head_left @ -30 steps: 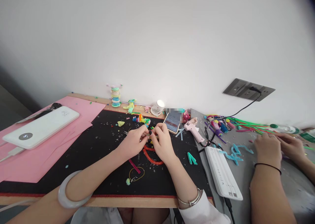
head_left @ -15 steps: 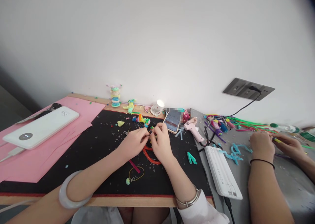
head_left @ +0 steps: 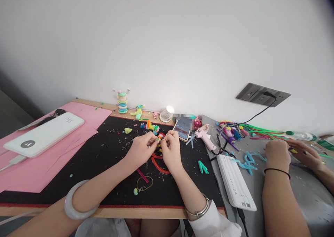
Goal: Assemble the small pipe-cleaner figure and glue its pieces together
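Small pipe-cleaner piece [head_left: 159, 137]: fuzzy, red-orange with green bits, curled; pinched between fingertips of both hands, raised just above black mat

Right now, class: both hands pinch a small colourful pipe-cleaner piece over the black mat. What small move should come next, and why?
Probably a slight twist: the left hand and right hand pinch the small pipe-cleaner piece between fingertips, held just above the black mat.

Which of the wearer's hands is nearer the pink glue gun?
Right. The right hand is just left of the pink glue gun; the left hand lies farther left, beyond the right one.
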Motion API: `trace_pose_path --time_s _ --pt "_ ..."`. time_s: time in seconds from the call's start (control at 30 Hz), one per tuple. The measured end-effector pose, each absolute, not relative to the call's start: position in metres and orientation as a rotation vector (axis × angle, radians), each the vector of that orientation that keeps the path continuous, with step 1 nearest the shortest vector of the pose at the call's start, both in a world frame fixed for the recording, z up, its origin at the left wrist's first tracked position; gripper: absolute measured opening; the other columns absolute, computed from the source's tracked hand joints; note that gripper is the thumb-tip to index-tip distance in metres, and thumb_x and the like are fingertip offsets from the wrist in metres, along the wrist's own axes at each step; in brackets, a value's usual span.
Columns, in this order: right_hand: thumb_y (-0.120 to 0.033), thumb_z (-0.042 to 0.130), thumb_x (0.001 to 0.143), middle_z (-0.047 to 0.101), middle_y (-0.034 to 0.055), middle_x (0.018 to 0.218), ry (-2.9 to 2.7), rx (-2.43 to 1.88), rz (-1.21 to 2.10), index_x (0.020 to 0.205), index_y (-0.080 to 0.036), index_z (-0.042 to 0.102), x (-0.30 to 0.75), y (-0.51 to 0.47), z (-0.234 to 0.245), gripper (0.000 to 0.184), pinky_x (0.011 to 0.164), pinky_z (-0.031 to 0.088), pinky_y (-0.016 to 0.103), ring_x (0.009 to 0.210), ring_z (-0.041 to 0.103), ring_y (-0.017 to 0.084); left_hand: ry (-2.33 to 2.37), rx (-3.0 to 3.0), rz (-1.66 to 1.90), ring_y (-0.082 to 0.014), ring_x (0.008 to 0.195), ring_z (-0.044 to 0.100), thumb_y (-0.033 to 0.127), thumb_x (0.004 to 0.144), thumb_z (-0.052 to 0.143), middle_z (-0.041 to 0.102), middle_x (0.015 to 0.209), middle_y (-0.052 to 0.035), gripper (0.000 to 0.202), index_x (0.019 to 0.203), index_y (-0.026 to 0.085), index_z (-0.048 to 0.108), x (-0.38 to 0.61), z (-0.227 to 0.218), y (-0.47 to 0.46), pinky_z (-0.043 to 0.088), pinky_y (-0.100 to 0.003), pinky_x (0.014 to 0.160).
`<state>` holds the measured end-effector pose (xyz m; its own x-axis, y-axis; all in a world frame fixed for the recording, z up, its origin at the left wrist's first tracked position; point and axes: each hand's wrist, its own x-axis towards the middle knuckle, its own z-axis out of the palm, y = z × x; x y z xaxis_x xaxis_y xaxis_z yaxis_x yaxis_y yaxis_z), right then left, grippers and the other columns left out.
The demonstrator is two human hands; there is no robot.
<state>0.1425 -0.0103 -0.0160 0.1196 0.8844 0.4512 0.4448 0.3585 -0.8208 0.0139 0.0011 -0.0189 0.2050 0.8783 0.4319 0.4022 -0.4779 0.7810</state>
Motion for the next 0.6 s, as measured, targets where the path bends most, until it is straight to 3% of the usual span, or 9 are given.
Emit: trace_pose_path --time_s 0.17,0.47,0.6 --pt "-0.015 0.043 0.08 0.038 0.0027 0.084 -1.455 -1.27 0.555 0.059 -0.019 0.039 0.1429 -0.0114 -0.016 0.021 0.07 0.039 0.028 0.08 0.042 0.015 1.134 1.793 1.235 -0.0161 0.067 0.065 0.028 0.077 0.054 0.066 0.072 -0.0032 0.013 0.073 0.017 0.059 0.0151 -0.0194 0.0007 0.052 -0.026 0.064" --pt "-0.018 0.045 0.08 0.044 0.0058 0.092 -1.372 -1.22 0.655 0.06 -0.017 0.046 0.1417 -0.0127 -0.0101 0.02 0.06 0.042 0.025 0.079 0.048 0.014 0.978 1.361 1.203 -0.0209 0.074 0.067 0.036 0.071 0.064 0.069 0.073 -0.0042 0.021 0.072 0.015 0.059 0.0193 -0.0247 0.0037 0.054 -0.034 0.07" --pt "-0.017 0.046 0.079 0.047 0.0055 0.091 -1.363 -1.199 0.623 0.06 -0.017 0.048 0.1418 -0.0139 -0.0096 0.02 0.064 0.041 0.026 0.079 0.049 0.015 0.962 1.288 1.193 -0.0197 0.072 0.067 0.035 0.068 0.068 0.068 0.072 -0.0035 0.023 0.071 0.014 0.058 0.0194 -0.02 0.0031 0.054 -0.035 0.073"
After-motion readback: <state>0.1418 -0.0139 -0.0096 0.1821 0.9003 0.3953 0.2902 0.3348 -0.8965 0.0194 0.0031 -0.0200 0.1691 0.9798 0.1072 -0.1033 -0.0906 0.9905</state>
